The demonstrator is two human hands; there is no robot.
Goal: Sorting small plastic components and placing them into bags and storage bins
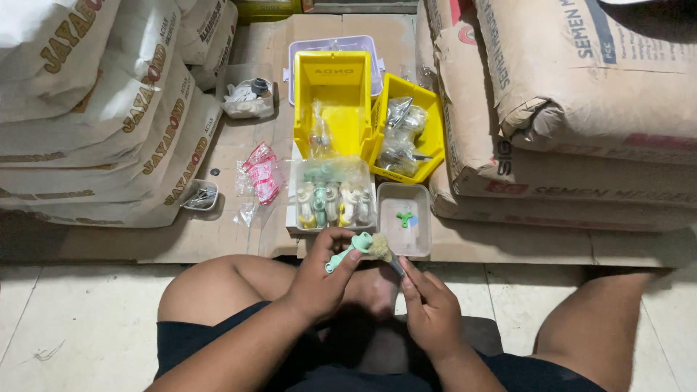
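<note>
Hands clamped just below the clear tray (404, 218): left hand (319, 279) grips a mint-green plastic fitting (347, 252) by its stem, right hand (428, 305) pinches a fibre wad (379, 247) against its head; fitting likely light, stiff; fibre soft.

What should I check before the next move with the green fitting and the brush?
1. Left hand has a firm grip on the pale green fitting: ok.
2. Right hand pinches the brush handle, with the fibre tuft against the fitting's head: ok.
3. Small clear tray sits just ahead of the hands, a green piece inside: ok.
4. Clear box of fittings is within reach, open side up: ok.
5. Yellow bins stand steady behind it: ok.
6. Fitting's thread clean: cannot tell, too small.
</note>
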